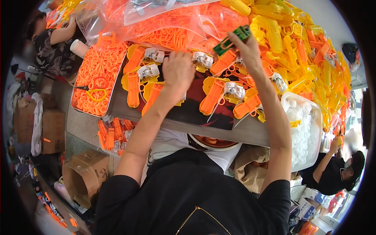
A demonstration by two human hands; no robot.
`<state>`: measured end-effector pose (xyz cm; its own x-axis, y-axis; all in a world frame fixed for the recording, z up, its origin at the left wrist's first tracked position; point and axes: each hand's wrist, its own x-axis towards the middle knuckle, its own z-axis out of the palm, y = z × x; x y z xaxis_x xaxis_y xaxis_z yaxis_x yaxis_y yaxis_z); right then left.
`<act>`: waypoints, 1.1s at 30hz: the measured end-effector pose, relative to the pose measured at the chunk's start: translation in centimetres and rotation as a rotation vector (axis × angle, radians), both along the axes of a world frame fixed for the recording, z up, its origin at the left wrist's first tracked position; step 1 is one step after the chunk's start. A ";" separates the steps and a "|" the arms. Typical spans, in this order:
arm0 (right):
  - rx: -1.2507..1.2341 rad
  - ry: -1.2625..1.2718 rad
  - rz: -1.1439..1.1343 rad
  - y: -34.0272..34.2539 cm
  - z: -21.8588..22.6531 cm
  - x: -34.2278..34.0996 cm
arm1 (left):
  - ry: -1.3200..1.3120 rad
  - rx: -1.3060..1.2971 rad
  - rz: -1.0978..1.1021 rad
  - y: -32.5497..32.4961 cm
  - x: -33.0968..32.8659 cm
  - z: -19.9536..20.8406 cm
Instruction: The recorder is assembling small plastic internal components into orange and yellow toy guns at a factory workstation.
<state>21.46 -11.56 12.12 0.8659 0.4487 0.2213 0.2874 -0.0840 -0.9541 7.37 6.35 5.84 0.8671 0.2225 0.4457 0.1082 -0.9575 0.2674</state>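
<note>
My right hand (246, 47) is raised at the far side of the bench, closed around a dark green, patterned block-like object (232, 40) whose kind I cannot make out. My left hand (179, 72) is lower, among the toy assemblies, fingers curled down; what lies under them is hidden. Around both hands sit several yellow shell halves, each fitted with an orange piece and a white mechanism. One such assembly (213, 96) lies between my forearms, another (133, 90) left of my left hand. A further one (248, 106) is beside my right forearm.
An orange-filled tray (73, 102) with scissors (96, 89) on it stands left. A white tub (319, 135) of translucent pieces is right. Plastic bags (196, 15) of orange parts and a yellow heap (309, 51) line the back. Another person (55, 51) is far left, one (333, 172) right.
</note>
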 end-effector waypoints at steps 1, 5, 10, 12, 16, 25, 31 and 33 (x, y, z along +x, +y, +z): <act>0.000 0.007 0.024 1.1 -0.5 -0.5 | 0.096 -0.007 0.045 0.9 -0.6 0.2; 0.093 0.006 0.072 5.4 -3.7 -0.4 | 0.107 0.029 0.060 1.9 -0.1 -1.1; 0.055 -0.087 -0.026 8.1 -5.2 0.3 | 0.097 -0.052 0.033 2.2 0.5 -2.0; -0.009 -0.111 -0.007 8.2 -5.5 0.7 | 0.096 -0.048 0.048 2.0 0.5 -2.2; -0.002 -0.135 0.046 9.0 -5.7 1.1 | 0.074 -0.058 0.049 2.3 0.5 -2.4; -0.051 -0.222 0.137 9.5 -6.0 2.1 | 0.051 -0.073 0.004 2.1 0.6 -2.6; -0.049 -0.236 0.119 9.3 -5.4 0.9 | 0.064 -0.099 0.038 2.3 0.1 -2.6; 0.049 -0.181 0.115 8.9 -5.2 0.4 | 0.011 0.014 0.039 2.5 -0.7 -2.4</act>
<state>21.82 -2.63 6.95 0.7536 0.5272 0.3926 0.4593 0.0049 -0.8883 6.69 8.89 3.46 0.8628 0.2496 0.4397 0.1480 -0.9562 0.2524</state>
